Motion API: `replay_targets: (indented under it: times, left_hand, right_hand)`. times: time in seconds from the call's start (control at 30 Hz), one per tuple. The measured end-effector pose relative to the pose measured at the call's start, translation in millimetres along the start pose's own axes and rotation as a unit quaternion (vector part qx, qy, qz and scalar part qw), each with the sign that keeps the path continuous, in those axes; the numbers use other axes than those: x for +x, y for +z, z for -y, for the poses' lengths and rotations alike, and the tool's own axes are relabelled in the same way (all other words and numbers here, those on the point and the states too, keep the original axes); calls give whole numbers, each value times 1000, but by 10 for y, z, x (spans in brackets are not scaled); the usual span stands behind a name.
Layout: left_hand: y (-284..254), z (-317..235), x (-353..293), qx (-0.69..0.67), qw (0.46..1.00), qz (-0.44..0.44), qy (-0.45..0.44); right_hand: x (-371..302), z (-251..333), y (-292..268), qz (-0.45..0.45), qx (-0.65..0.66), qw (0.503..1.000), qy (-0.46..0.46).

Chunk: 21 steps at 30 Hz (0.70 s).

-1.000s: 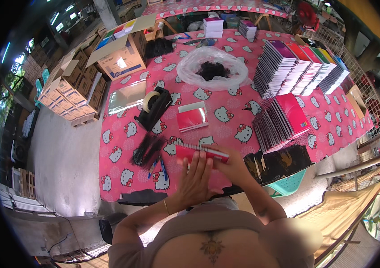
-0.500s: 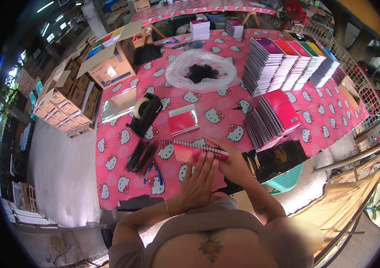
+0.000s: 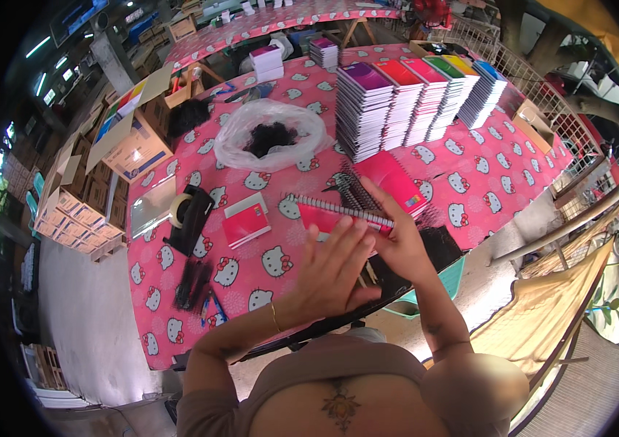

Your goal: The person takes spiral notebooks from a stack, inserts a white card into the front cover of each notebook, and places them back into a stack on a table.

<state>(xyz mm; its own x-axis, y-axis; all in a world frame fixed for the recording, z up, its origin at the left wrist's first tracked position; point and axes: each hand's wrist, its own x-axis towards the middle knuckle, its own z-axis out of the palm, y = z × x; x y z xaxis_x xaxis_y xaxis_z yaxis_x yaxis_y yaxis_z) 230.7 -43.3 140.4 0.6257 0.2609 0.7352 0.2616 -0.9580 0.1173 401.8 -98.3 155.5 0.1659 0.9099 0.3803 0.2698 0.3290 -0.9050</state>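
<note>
- The red spiral notebook (image 3: pixel 316 218) is held above the surface (image 3: pixel 247 275), close to its near edge, with the coil (image 3: pixel 337 207) toward the far edge.
- The right hand's (image 3: pixel 404 244) grip is clenched on the notebook's right end, thumb side by the coil — probably to steady it.
- The left hand's (image 3: pixel 332 268) grip is loose: fingers lie straight across the cover, apparently keeping it flat.
- A stack of red spiral notebooks (image 3: pixel 400 183) rests just beyond the right hand, near the near edge, likely for short reaches.
- Toward the left edge are a red-and-white pad (image 3: pixel 246 221) and a black tape dispenser (image 3: pixel 193 222) carrying a pale roll.
- Toward the far edge, an open, clear plastic bag (image 3: pixel 308 142) holds a dark tangle (image 3: pixel 271 138) — its sides seem folded down for easy access.
- At the far left corner, an open carton (image 3: pixel 138 149) contains colourful notebooks (image 3: pixel 129 100).
- A small open box (image 3: pixel 533 130) sits by the right edge; its contents are unclear.
</note>
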Motion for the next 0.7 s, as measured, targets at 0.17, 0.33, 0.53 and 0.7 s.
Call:
replay_targets:
  times: [0.17,0.33,0.53,0.7]
  left_hand:
    - [154,174,824,-30,999,12,13]
    - [391,158,1035,-49,999,20,9]
    - [393,139,1200,-23,997,76,12]
    - [350,126,1223,-22,997,75,20]
  right_hand:
    - [190,-14,-552,28,7,999,23]
    - [343,-177,-805,42,-6,999,-10]
    - [377,-302,-919,41,-44,998,-36]
    - [263,-40,-1106,35,-92,994,-42]
